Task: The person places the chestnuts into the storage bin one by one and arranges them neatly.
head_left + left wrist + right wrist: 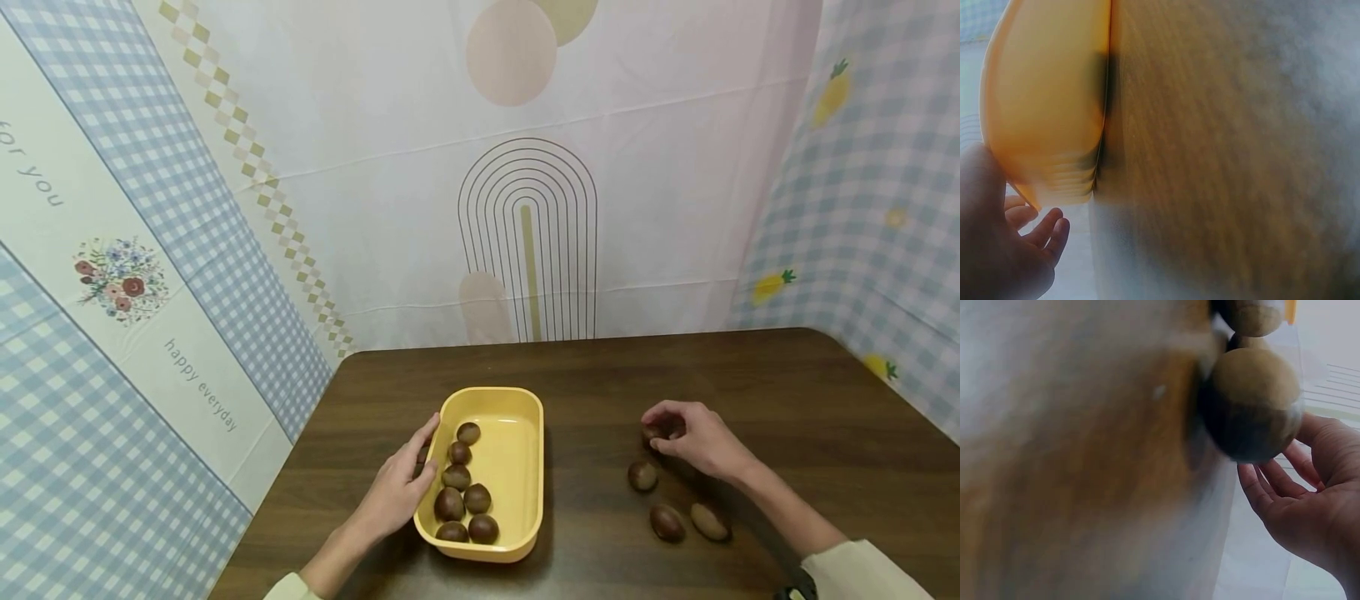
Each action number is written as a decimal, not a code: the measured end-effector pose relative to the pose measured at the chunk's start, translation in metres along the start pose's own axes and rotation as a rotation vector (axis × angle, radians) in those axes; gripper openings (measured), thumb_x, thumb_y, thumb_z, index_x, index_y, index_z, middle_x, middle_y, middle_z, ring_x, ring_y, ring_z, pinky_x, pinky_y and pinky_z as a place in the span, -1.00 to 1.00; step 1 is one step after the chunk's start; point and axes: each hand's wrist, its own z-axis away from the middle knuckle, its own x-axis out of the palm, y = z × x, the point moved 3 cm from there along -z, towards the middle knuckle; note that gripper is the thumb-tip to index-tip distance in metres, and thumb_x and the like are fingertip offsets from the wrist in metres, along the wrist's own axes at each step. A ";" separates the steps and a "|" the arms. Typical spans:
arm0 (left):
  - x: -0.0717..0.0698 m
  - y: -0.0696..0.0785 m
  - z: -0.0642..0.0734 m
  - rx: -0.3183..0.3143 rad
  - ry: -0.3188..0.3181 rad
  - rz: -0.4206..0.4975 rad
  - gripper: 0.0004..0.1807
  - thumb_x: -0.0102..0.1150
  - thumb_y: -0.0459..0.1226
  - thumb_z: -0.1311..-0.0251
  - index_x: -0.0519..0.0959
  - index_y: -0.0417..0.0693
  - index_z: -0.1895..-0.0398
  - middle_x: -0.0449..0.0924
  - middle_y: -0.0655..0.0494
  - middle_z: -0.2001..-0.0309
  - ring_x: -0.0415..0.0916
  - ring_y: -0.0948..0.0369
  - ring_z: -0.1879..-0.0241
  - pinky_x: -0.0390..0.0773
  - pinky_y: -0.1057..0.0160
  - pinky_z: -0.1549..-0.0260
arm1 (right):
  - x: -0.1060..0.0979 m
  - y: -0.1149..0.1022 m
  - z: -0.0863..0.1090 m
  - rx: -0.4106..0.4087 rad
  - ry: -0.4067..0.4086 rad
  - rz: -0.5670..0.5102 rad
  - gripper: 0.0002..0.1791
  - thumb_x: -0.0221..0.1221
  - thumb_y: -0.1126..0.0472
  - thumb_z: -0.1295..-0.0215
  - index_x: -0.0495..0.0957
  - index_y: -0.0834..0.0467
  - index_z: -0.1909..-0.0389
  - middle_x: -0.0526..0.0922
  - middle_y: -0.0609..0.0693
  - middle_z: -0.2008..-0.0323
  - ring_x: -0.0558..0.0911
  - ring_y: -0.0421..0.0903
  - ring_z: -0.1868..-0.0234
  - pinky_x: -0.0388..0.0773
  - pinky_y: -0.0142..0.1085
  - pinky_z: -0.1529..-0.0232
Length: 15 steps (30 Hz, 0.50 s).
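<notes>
A yellow rectangular container (517, 467) stands on the table with several brown chestnuts (477, 499) along its left side. My left hand (393, 492) holds the container's left rim, the thumb over the edge. In the left wrist view, that hand (1016, 244) shows beside the container's outer wall (1047, 94). To the right, my right hand (693, 437) pinches a chestnut (652, 432) between thumb and fingers, partly covering it. Three more lie nearby: one chestnut (642, 476) just below the hand, another (667, 523) and a paler-sided one (709, 522) nearer me.
The dark wooden table (592, 383) reaches back to a patterned white cloth (390, 233). Checked cloth (885, 250) hangs at the right, and more checked cloth hangs at the left. A large near chestnut (1254, 403) blocks part of the right wrist view.
</notes>
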 end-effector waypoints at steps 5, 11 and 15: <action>0.000 0.000 0.000 -0.002 0.002 -0.004 -0.27 0.07 -0.42 -0.54 0.16 -0.01 -0.71 0.46 -0.06 -0.46 0.65 0.06 -0.13 0.65 0.13 -0.07 | 0.002 -0.014 -0.009 -0.027 -0.015 -0.039 -0.72 0.43 0.37 -0.29 0.70 0.27 -0.01 0.74 0.00 0.11 0.69 -0.02 0.07 0.68 -0.20 0.07; 0.000 0.001 -0.001 -0.003 0.001 -0.011 -0.27 0.08 -0.42 -0.54 0.17 -0.01 -0.71 0.43 -0.04 -0.49 0.63 0.07 -0.15 0.64 0.12 -0.09 | 0.009 -0.036 -0.025 -0.066 -0.027 -0.073 -0.74 0.42 0.37 -0.31 0.69 0.27 0.00 0.73 -0.01 0.12 0.68 -0.03 0.07 0.68 -0.11 0.03; 0.000 0.000 -0.001 -0.003 -0.004 -0.006 -0.27 0.07 -0.42 -0.55 0.16 -0.01 -0.71 0.41 -0.03 -0.50 0.63 0.07 -0.15 0.65 0.12 -0.09 | 0.018 -0.052 -0.036 -0.084 -0.033 -0.092 -0.74 0.41 0.40 -0.29 0.69 0.28 0.02 0.73 0.00 0.13 0.68 -0.02 0.07 0.68 -0.07 0.02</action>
